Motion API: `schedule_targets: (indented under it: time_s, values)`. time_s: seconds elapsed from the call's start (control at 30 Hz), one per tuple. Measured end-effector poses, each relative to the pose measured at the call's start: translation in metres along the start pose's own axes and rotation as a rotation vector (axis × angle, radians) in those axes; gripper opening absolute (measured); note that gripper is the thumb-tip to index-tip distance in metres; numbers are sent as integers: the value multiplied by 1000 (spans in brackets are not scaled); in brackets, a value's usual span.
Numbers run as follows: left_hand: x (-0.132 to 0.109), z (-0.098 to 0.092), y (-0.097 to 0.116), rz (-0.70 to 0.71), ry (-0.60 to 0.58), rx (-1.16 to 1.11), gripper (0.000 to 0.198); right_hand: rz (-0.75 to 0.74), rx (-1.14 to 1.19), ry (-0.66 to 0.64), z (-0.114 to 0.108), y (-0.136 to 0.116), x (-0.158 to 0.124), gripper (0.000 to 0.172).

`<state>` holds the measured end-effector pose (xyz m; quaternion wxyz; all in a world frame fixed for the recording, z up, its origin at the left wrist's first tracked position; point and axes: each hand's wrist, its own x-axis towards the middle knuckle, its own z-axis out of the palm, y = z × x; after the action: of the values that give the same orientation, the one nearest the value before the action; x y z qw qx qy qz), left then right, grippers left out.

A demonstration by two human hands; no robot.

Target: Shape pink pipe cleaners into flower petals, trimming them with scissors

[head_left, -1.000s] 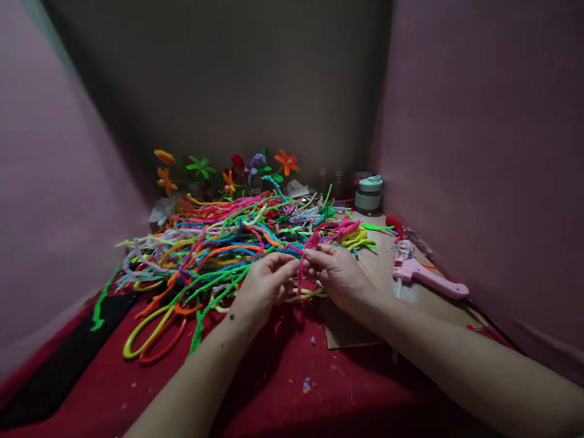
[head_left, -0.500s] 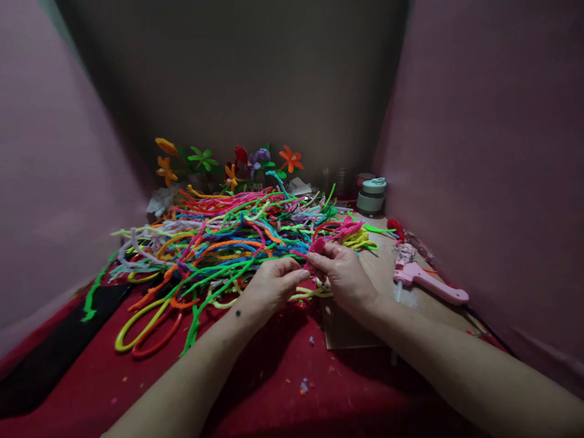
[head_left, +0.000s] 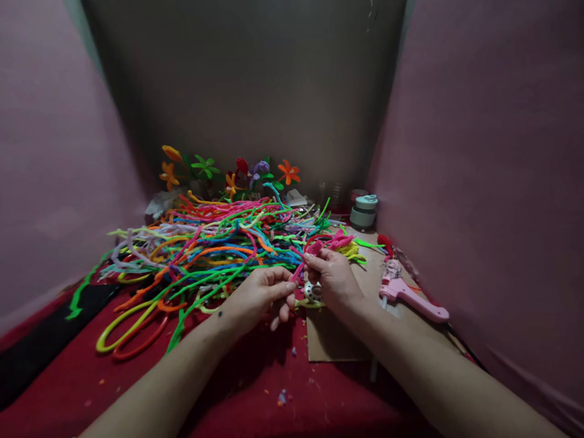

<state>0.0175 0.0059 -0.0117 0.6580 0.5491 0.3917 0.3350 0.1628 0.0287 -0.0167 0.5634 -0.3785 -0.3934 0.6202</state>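
Between my two hands is a pink pipe cleaner, bent into loops at its right end. My left hand pinches its lower left end between thumb and forefinger, other fingers loosely curled. My right hand grips the looped part, its fingertips partly hidden. Just below the right fingers lies a white disc with dark holes. Behind both hands spreads a heap of pipe cleaners in many colours. A pink bundle and a yellow bundle lie beyond my right hand.
On the right, a pink glue gun rests on a cardboard sheet. A pale green lidded bottle stands behind. Pipe cleaner flowers stand at the back. The red cloth carries small scraps; a black strip lies left.
My left hand has moved slightly down and now pinches the pink pipe cleaner's end, its lower fingers more visible. My right hand keeps its grip. The whole view has shifted a little.
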Motion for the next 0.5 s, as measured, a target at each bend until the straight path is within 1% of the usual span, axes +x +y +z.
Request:
schedule_targets:
  time_s: [0.07,0.23,0.37,0.43,0.5]
  values:
    - [0,-3,0,13,-13,-14,22,-31,-15,11,-2,0,3,24]
    - [0,-6,-1,2,5,-7,23,-96,-27,44,-6,3,12,25]
    - [1,-11,-2,-21,36,27,18,-94,-7,55,-8,4,16,25]
    - [3,-13,-1,-48,101,91,15,-95,-5,40,-8,4,16,24]
    - [5,-13,1,-54,224,145,17,-101,-6,13,-8,4,15,24]
